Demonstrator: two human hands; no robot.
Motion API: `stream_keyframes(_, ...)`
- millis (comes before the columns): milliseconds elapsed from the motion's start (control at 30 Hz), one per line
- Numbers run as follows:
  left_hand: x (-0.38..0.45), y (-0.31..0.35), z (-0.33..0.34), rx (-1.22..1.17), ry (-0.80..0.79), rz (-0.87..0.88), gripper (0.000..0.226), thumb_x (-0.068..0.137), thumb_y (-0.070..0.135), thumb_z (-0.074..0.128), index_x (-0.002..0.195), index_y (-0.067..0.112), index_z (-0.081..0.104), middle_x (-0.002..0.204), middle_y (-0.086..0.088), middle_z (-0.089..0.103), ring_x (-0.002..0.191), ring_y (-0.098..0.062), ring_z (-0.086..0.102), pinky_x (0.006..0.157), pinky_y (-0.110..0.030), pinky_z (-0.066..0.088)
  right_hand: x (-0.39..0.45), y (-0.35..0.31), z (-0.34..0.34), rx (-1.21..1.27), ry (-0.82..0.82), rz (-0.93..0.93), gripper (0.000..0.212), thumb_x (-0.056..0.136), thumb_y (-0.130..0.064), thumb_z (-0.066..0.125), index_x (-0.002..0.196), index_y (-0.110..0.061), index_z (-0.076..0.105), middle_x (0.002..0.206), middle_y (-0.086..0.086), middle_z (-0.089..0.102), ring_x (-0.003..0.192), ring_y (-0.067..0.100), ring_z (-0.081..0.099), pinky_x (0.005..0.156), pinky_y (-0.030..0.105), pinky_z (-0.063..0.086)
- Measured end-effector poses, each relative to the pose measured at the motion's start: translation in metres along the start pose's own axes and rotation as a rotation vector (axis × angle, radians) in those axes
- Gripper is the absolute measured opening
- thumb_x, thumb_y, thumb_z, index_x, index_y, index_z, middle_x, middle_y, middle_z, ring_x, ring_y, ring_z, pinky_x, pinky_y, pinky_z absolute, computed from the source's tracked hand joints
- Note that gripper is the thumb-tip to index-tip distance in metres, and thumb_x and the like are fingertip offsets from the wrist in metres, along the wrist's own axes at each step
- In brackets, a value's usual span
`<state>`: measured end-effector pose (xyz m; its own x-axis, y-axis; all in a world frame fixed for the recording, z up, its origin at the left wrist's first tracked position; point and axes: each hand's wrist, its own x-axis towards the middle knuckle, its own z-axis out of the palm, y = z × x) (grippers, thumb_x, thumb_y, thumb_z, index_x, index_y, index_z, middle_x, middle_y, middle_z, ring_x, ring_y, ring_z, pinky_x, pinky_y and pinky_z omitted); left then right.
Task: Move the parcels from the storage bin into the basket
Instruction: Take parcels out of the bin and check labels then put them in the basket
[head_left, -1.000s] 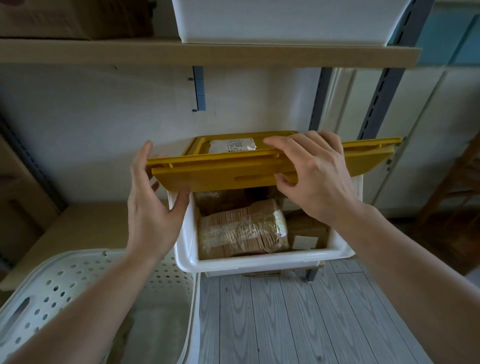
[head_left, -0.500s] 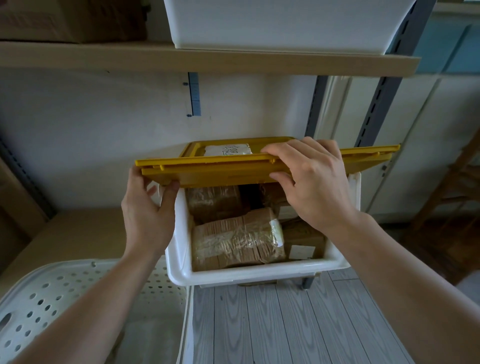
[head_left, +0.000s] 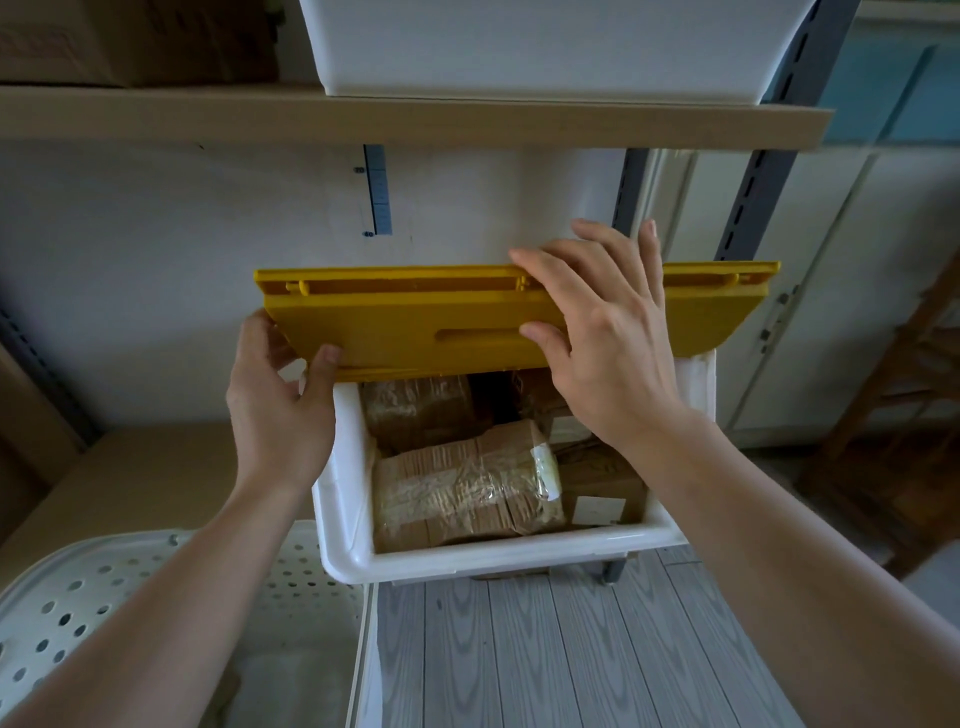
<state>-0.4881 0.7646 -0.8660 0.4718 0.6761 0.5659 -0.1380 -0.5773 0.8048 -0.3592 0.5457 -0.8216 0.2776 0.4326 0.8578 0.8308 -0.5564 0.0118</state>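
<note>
A wooden shelf (head_left: 415, 117) spans the top of the view, and a white tub (head_left: 545, 47) is seen standing on it. Below, a grey plank floor (head_left: 519, 649) is seen. At the lower left a white perforated basket (head_left: 67, 597) stands just beside the storage bin (head_left: 493, 561), a white container whose front rim is seen from above. A yellow lid (head_left: 415, 322) is held tilted up over the rear part of the bin, so that the front part lies uncovered. Inside the bin, brown parcels are packed close together: the large taped parcel (head_left: 467, 488) lies at the front, a second wrapped parcel (head_left: 415, 410) behind it, and a small box with a white label (head_left: 597, 499) at the right. The lid's left corner is gripped by the left hand (head_left: 280, 405), thumb on its face and fingers curled behind. The right hand (head_left: 608, 343) is laid open on the lid, fingers straight over its upper edge, thumb pressed to its face.
</note>
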Motion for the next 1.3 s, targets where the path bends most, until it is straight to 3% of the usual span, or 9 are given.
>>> stream_keyframes(333, -0.001, 0.003, -0.003, 0.010, -0.018, -0.022, 0.041, 0.096, 0.018, 0.067, 0.133, 0.014, 0.049, 0.120, 0.008, 0.060, 0.113, -0.012, 0.059, 0.087, -0.032, 0.056, -0.001, 0.006, 0.006, 0.093, 0.026, 0.047, 0.054, 0.085, -0.019, 0.078, 0.135, -0.014, 0.060, 0.133, 0.009, 0.061, 0.136, 0.030, 0.047, 0.123, 0.055, 0.014)
stream_keyframes(467, -0.015, 0.008, -0.012, -0.032, -0.025, -0.024, 0.062, 0.093, 0.021, 0.070, 0.145, 0.024, 0.036, 0.121, 0.025, 0.054, 0.120, -0.004, 0.057, 0.092, -0.035, 0.053, -0.014, 0.002, 0.002, 0.138, 0.058, 0.050, 0.049, 0.085, -0.019, 0.078, 0.131, -0.012, 0.062, 0.136, 0.013, 0.057, 0.138, 0.032, 0.044, 0.124, 0.053, 0.014)
stream_keyframes(600, -0.027, 0.016, -0.025, -0.068, 0.038, 0.015, 0.051, 0.092, 0.011, 0.070, 0.131, 0.024, 0.040, 0.125, -0.002, 0.057, 0.114, -0.010, 0.059, 0.087, -0.019, 0.051, -0.043, 0.001, -0.004, 0.187, 0.110, 0.009, 0.042, 0.085, -0.017, 0.077, 0.123, -0.012, 0.060, 0.128, 0.018, 0.057, 0.126, 0.033, 0.050, 0.108, 0.058, 0.038)
stream_keyframes(667, -0.031, 0.019, -0.028, -0.034, 0.042, 0.042, 0.036, 0.092, 0.005, 0.068, 0.121, 0.015, 0.048, 0.119, -0.012, 0.056, 0.099, -0.005, 0.060, 0.076, -0.011, 0.049, -0.064, 0.000, -0.007, 0.253, 0.021, 0.046, 0.040, 0.085, -0.017, 0.075, 0.121, -0.011, 0.060, 0.120, 0.011, 0.058, 0.111, 0.027, 0.054, 0.089, 0.051, 0.048)
stream_keyframes(733, -0.037, 0.019, -0.028, 0.001, 0.010, 0.042, 0.031, 0.093, 0.007, 0.067, 0.116, 0.019, 0.050, 0.120, -0.010, 0.054, 0.093, 0.004, 0.058, 0.079, -0.019, 0.052, -0.083, -0.001, -0.007, 0.359, -0.148, 0.151, 0.045, 0.086, -0.018, 0.073, 0.128, -0.014, 0.056, 0.116, 0.002, 0.056, 0.105, 0.020, 0.055, 0.082, 0.046, 0.051)
stream_keyframes(800, -0.044, 0.017, -0.027, 0.054, -0.019, 0.040, 0.033, 0.092, 0.009, 0.067, 0.115, 0.025, 0.049, 0.123, -0.004, 0.050, 0.103, 0.000, 0.055, 0.088, -0.030, 0.052, -0.095, 0.000, -0.003, 0.429, -0.291, 0.279, 0.053, 0.088, -0.020, 0.073, 0.135, -0.022, 0.048, 0.118, -0.005, 0.053, 0.105, 0.011, 0.053, 0.083, 0.042, 0.054)
stream_keyframes(967, -0.055, 0.014, -0.018, 0.181, -0.113, 0.105, 0.033, 0.088, 0.003, 0.066, 0.110, 0.023, 0.053, 0.107, 0.005, 0.056, 0.097, -0.010, 0.057, 0.080, -0.028, 0.050, -0.108, 0.001, 0.013, 0.358, -0.599, 0.456, 0.063, 0.092, -0.037, 0.068, 0.144, -0.033, 0.032, 0.128, -0.005, 0.050, 0.116, 0.016, 0.053, 0.090, 0.033, 0.047)
stream_keyframes(1067, -0.062, 0.007, -0.007, 0.223, -0.262, 0.101, 0.030, 0.089, 0.007, 0.067, 0.112, 0.023, 0.057, 0.105, 0.011, 0.062, 0.100, 0.001, 0.058, 0.078, -0.015, 0.045, -0.114, -0.003, 0.023, 0.428, -0.794, 0.623, 0.074, 0.090, -0.047, 0.067, 0.149, -0.033, 0.024, 0.135, -0.005, 0.049, 0.124, 0.016, 0.050, 0.095, 0.029, 0.040)
stream_keyframes(1300, -0.070, -0.022, 0.022, 0.355, -0.545, 0.050, 0.046, 0.091, 0.017, 0.068, 0.134, 0.024, 0.052, 0.131, 0.010, 0.053, 0.122, -0.006, 0.050, 0.105, -0.038, 0.047, -0.106, -0.015, 0.041, 0.435, -0.872, 0.893, 0.088, 0.086, -0.058, 0.067, 0.152, -0.019, 0.024, 0.112, 0.000, 0.064, 0.115, 0.027, 0.057, 0.088, 0.038, 0.048)
